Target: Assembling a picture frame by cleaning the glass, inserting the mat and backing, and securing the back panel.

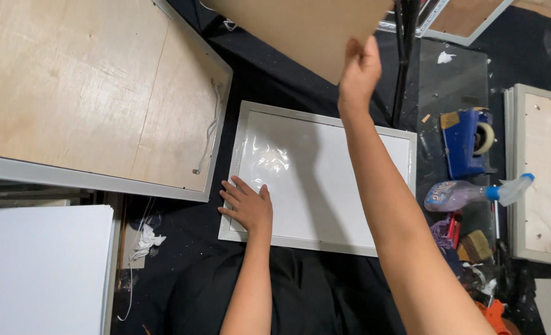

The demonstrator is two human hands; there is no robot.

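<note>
Right hand [359, 68] grips board [300, 28] edge above frame [238, 180].

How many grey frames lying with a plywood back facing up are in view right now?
3: one large at upper left, one at the right edge, one partly cut off at the top right. More may lie outside the view.

brown board [300, 28] cut off at top edge
</note>
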